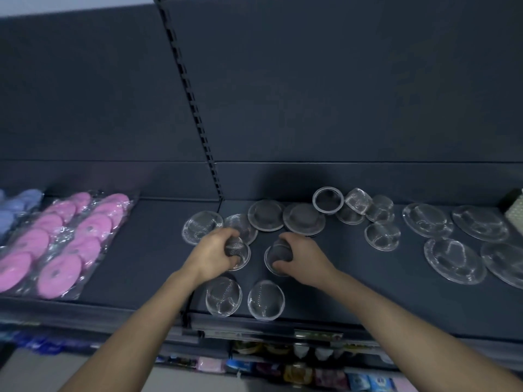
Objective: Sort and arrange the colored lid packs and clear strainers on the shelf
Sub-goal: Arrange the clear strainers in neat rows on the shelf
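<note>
Both hands are on the dark shelf (pixel 141 250), each closed over a small mesh strainer. Left hand (pixel 215 257) grips a domed strainer (pixel 236 247) from above; its fingers cover most of the rim, and only the mesh crown and part of the lower edge show. Right hand (pixel 302 257) grips a second strainer (pixel 278 256) the same way — thumb and fingers hide its right half.

Two more small strainers (pixel 223 296) sit at the shelf's front edge, just below the hands. Behind the hands, two dark-centred strainers (pixel 266 215) lie dome up side by side. A jumbled cluster (pixel 353 206) at the back holds several small ones, tilted and overlapping; exact count is hard to tell. Large clear strainers (pixel 451 260) are spread on the right — the far-right one is cut off by the frame edge.

Pink lid packs (pixel 59 241) in clear wrap lie on the left section of the shelf, in two rows. A blue pack (pixel 19 203) beside them is mostly out of frame. A pale box (pixel 515 210) at the right edge is cropped, unidentifiable. Lower shelf goods (pixel 297 372) are blurred, unreadable.
</note>
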Demonstrator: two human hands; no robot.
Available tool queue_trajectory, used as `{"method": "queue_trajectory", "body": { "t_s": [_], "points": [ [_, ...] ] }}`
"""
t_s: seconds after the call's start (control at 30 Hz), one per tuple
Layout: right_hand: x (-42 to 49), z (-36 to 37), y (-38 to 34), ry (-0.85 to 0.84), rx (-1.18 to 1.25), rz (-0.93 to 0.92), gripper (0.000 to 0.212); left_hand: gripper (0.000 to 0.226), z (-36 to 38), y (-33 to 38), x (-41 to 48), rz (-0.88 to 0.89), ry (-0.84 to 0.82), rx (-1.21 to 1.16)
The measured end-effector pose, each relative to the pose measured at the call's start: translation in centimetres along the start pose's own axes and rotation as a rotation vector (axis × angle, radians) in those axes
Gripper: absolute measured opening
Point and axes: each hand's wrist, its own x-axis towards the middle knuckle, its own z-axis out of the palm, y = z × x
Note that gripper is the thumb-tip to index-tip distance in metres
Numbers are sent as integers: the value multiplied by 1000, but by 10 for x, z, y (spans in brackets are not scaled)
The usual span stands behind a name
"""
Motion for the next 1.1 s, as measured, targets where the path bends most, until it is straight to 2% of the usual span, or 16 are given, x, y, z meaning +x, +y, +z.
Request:
{"method": "queue_trajectory", "body": {
  "t_s": [0.33,0.57,1.1],
  "points": [
    [15,20,-4,-84,-139,21,56,52,-1,-21,-3,-13,-77,-17],
    [19,21,-7,-92,-89,37,63,46,-8,-25,0,-14,-105,-81],
    [22,21,-7,-125,-123,32,63,56,-3,-37,7,40,-116,-2]
  ]
}}
